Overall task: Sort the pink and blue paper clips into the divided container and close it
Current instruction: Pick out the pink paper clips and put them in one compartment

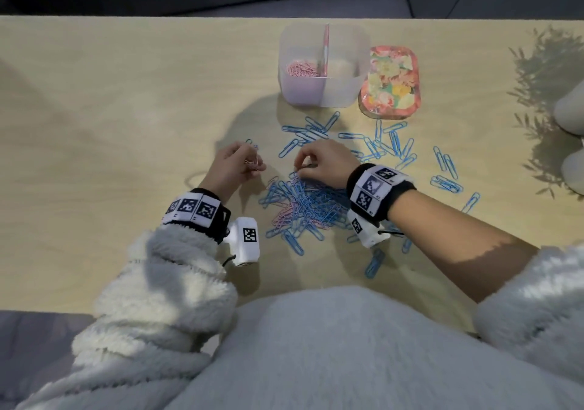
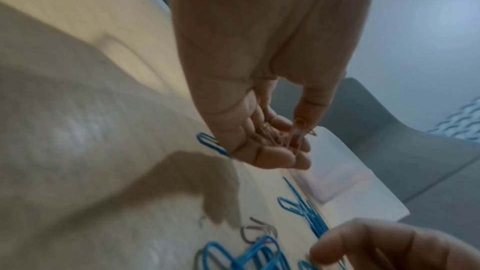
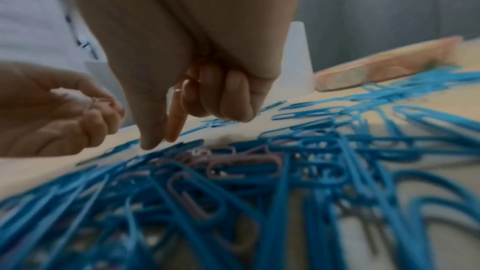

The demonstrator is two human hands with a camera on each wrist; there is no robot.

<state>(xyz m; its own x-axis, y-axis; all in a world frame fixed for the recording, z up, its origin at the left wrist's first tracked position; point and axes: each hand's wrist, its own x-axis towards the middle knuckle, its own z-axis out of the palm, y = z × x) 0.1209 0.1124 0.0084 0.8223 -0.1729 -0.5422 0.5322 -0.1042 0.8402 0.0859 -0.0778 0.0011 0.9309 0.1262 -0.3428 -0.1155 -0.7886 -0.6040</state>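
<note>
A mixed pile of blue and pink paper clips (image 1: 303,204) lies mid-table, shown close up as a pile (image 3: 259,171) in the right wrist view. My left hand (image 1: 252,160) hovers left of it, cupped round a small bunch of pink clips (image 2: 280,137) with the thumb pinching one. My right hand (image 1: 300,169) reaches down to the pile's far edge. Its thumb and forefinger (image 3: 161,141) are pinched together, with a pale pink clip (image 3: 179,89) among the fingers. The translucent divided container (image 1: 322,93) stands open at the back, with pink clips (image 1: 301,68) in its left compartment.
The floral lid (image 1: 390,82) lies right of the container. Loose blue clips (image 1: 445,169) are scattered between the pile and the lid and out to the right. White rounded objects (image 1: 572,109) sit at the table's right edge.
</note>
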